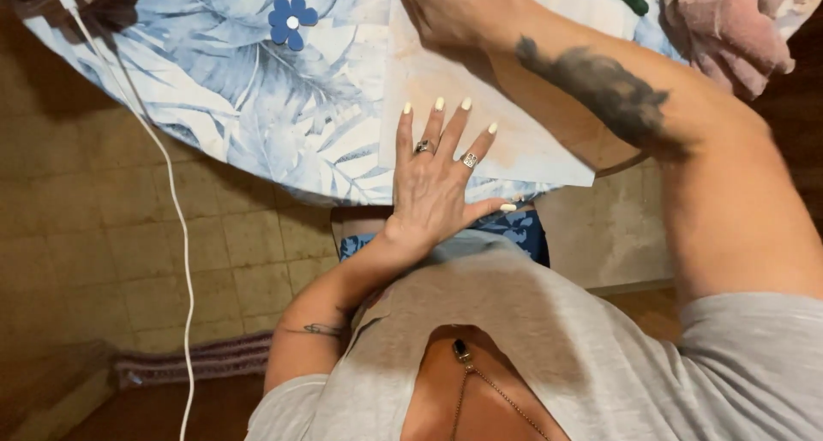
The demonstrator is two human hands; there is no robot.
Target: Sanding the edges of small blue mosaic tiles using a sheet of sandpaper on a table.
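Below my grip I see a tan tiled floor [129, 227] — dimly lit, worn-looking. A white cable [176, 227] hangs down left of it, and a ribbed purplish rug [197, 360] lies further below.

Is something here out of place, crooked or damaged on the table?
The pale sheet under the left hand lies askew, its corner past the table edge. The right hand presses its far end. No damage shows.

Two bare hands are showing, the left hand [439, 177] wearing two silver rings [446, 153]; one blue flower-shaped ornament [291, 21], one pale paper sheet [446, 90] and one white cable [171, 201] are lying about (one crumpled pink cloth [729, 25] too).
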